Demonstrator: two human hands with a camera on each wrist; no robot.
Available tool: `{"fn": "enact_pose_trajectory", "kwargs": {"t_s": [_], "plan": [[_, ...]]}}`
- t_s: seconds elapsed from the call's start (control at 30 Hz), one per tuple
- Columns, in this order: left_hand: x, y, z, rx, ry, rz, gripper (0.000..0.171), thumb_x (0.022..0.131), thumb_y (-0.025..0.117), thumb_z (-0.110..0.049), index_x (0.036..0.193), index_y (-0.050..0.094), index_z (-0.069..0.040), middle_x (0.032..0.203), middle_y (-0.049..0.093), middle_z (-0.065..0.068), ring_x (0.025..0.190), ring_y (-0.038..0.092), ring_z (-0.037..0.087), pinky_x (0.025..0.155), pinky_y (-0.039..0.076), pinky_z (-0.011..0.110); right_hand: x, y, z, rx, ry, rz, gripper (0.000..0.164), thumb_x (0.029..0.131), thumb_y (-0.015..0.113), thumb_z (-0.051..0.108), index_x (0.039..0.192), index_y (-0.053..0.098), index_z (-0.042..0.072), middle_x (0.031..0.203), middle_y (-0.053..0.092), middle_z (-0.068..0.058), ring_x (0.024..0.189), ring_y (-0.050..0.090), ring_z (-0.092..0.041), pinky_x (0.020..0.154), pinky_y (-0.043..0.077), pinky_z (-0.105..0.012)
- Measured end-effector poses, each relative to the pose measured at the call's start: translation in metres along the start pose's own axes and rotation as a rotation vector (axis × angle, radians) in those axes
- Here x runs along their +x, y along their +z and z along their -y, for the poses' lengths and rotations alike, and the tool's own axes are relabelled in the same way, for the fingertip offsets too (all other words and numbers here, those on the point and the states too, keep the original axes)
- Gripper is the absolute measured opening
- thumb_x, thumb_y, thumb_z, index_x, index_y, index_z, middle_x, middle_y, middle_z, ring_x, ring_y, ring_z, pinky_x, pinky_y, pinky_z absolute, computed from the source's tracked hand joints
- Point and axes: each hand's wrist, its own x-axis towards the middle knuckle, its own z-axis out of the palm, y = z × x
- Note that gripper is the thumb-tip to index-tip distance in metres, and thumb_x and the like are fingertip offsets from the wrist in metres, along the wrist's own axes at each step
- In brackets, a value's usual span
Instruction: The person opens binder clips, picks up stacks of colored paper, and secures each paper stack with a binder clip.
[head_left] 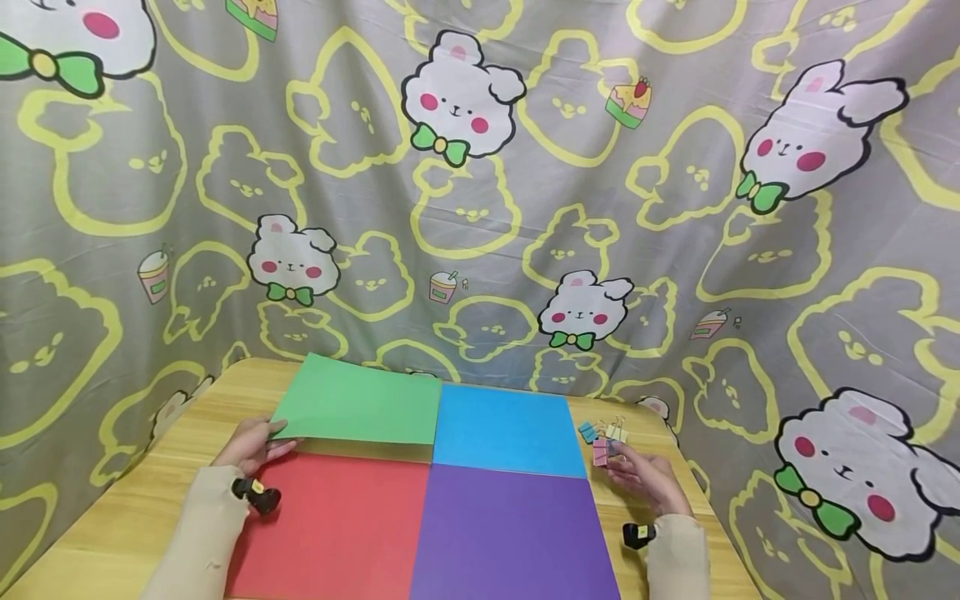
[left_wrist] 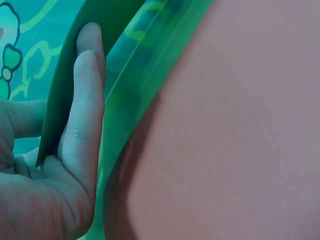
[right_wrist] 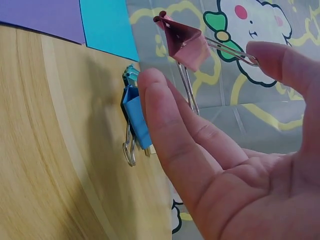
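Green sheet [head_left: 360,400] lies at the far left of four coloured sheets on the tabletop [head_left: 97,533], its near edge lifted. Its near left corner is pinched by the left hand [head_left: 255,446], thumb above and fingers beneath, probably so that the thin sheet can be kept raised without creasing. In front, the red sheet [head_left: 330,525] lies flat; further right, the blue sheet [head_left: 506,433] lies beyond the purple sheet [head_left: 517,533], the edges set close together, which suggests deliberate lining up. Beside them rest a teal clip [head_left: 588,432] and a yellow clip [head_left: 617,432], seemingly grouped for easy reach, with a blue clip [right_wrist: 136,117] near the fingers. Furthest right, the right hand [head_left: 645,479] grasps the pink clip [right_wrist: 187,42] by its wire handles, thumb and fingers on either side, likely because that is where it can be squeezed.

As for looks, the green sheet is plain, straight-edged and slightly bowed, with a shaded strip showing under it. The pink clip has a three-cornered body, a shadowed hollow and silvery handles spread apart.
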Motion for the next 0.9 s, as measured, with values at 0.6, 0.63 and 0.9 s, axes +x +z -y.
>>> {"fn": "enact_pose_trajectory", "kwargs": {"t_s": [0.6,0.63,0.9], "plan": [[-0.003,0.017,-0.012,-0.012,0.023,0.03,0.066,0.112,0.039,-0.012,0.16,0.0,0.012,0.095,0.066,-0.009,0.085,0.076,0.009,0.085,0.063,0.025,-0.001,0.006,0.004,0.043,-0.013,0.025,0.069,0.104,0.063,0.038,0.137,0.046,-0.02,0.096,0.078,-0.011,0.085,0.078,-0.016,0.082,0.064,-0.029],[-0.003,0.018,-0.013,-0.014,0.022,0.027,0.067,0.112,0.039,-0.012,0.161,-0.001,0.011,0.095,0.066,-0.01,0.084,0.076,0.008,0.085,0.063,0.024,-0.001,0.006,0.004,0.043,-0.016,0.024,0.068,0.104,0.062,0.038,0.137,0.046,-0.02,0.097,0.078,-0.011,0.085,0.078,-0.016,0.082,0.064,-0.029],[-0.006,0.029,-0.021,-0.011,0.04,0.02,0.07,0.112,0.039,-0.013,0.16,-0.006,0.012,0.094,0.066,-0.009,0.083,0.076,0.009,0.083,0.063,0.024,0.0,0.008,0.004,0.059,-0.031,0.021,0.068,0.105,0.062,0.037,0.138,0.047,-0.02,0.097,0.079,-0.011,0.083,0.078,-0.015,0.082,0.064,-0.029]]}}
